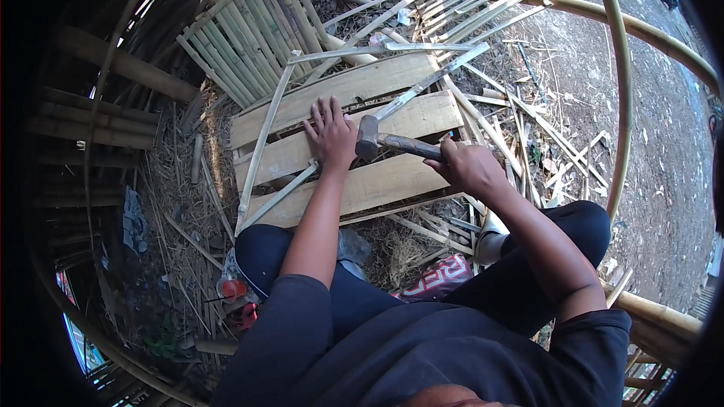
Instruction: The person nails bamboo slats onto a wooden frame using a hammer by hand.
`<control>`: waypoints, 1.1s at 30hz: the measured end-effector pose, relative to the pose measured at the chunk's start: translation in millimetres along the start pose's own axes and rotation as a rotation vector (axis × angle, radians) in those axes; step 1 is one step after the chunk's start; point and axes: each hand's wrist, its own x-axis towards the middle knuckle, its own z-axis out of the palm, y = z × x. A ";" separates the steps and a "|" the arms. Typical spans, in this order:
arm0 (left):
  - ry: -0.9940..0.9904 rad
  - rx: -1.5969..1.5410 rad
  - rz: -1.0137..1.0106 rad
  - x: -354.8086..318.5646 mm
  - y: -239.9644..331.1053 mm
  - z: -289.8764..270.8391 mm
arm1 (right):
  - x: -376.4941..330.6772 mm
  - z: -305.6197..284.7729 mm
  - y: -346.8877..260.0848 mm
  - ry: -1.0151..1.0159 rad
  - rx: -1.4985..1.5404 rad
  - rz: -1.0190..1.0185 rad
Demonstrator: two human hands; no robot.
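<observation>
No packages, labels, signs, screens apparent

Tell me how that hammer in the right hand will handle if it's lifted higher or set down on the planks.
The hammer probably feels head-heavy: a thick dark metal head sits on a slimmer handle. The right hand grips near the handle's far end, so the head would likely swing with force. Set on the flat wooden planks, it should lie still rather than roll, its blocky head resisting.

Pale tan planks (354,136), grey hammer head (367,138), red-white patterned cloth (441,275), navy trousers (264,252).
</observation>
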 end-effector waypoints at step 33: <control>0.002 0.036 -0.050 -0.4 18.3 -11.3 | 9.0 39.4 -28.6 -0.090 0.723 0.736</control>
